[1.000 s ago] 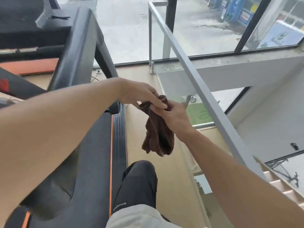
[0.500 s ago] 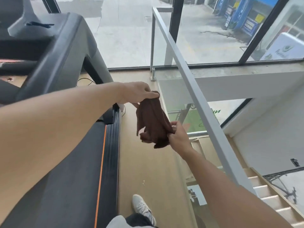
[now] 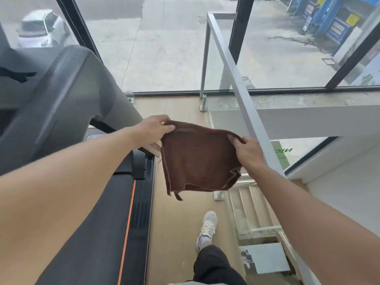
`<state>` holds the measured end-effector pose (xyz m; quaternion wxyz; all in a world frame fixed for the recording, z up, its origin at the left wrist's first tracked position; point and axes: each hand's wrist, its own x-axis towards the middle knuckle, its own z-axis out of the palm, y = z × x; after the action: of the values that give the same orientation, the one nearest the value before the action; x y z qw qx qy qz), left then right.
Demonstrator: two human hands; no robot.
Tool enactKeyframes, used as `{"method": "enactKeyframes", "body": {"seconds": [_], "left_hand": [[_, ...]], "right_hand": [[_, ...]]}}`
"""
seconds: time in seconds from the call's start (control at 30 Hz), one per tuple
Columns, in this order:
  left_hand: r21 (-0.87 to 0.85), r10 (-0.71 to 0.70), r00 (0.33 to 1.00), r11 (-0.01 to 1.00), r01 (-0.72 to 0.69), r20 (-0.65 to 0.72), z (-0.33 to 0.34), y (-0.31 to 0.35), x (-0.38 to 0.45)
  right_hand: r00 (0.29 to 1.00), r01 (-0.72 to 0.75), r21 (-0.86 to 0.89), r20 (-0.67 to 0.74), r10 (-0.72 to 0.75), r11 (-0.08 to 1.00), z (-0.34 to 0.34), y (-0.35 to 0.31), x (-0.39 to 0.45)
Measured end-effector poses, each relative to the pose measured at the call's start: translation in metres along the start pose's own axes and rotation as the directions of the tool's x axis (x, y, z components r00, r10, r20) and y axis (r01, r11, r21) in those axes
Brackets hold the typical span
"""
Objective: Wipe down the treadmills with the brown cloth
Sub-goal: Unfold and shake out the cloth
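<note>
1. Brown cloth (image 3: 200,159) is up in the air, stretched out flat-ish between both hands, hanging over the wooden floor (image 3: 174,219) in the gap between the treadmill and the stair railing.
2. Left hand (image 3: 154,128) pinches the top left corner, fingers curled right onto the edge of the fabric.
3. Right hand (image 3: 247,151) grips the top right corner the same way, thumb and fingers closed on the cloth.
4. The bottom edge hangs loose and a bit wavy, with a little tag or thread dangling at the lower left corner.
5. Treadmill (image 3: 107,223) takes up the left side: dark belt with an orange stripe along its right edge, and a chunky grey upright (image 3: 86,89) rising at the far end. The cloth isn't touching it.
6. On the right there's a metal handrail (image 3: 240,89) with glass panels, and stairs (image 3: 253,202) going down behind it.
7. A white sneaker (image 3: 207,227) and a dark trouser leg show near the bottom, on the floor.
8. Far side is a big window with a white car (image 3: 41,27) parked outside.
</note>
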<state>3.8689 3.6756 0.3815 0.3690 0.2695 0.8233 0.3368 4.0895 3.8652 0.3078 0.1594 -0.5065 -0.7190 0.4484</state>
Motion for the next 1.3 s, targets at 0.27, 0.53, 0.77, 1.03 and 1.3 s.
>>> {"method": "enactKeyframes", "body": {"seconds": [0.27, 0.53, 0.77, 1.03, 1.3], "left_hand": [[-0.111, -0.054, 0.879, 0.994, 0.001, -0.473, -0.008, 0.024, 0.120], [-0.201, -0.026, 0.864, 0.976, -0.087, -0.504, -0.011, 0.077, 0.231], [-0.046, 0.060, 0.895, 0.995, -0.090, -0.441, -0.002, 0.102, 0.333], [-0.306, -0.032, 0.983, 0.952, -0.025, -0.180, -0.028, 0.083, 0.431], [-0.395, -0.082, 0.997, 0.916, 0.076, 0.000, -0.108, 0.127, 0.552]], "right_hand": [[0.957, -0.022, -0.369, 0.262, 0.127, 0.929, 0.019, -0.057, 0.164], [0.871, -0.453, 0.352, 0.369, 0.323, 0.819, 0.071, -0.121, 0.270], [0.797, -0.501, 0.293, 0.524, 0.302, 0.815, 0.122, -0.186, 0.330], [0.864, -0.388, 0.209, 0.420, 0.276, 0.897, 0.166, -0.209, 0.438], [0.845, 0.273, -0.123, 0.505, -0.177, 0.954, 0.145, -0.250, 0.516]]}}
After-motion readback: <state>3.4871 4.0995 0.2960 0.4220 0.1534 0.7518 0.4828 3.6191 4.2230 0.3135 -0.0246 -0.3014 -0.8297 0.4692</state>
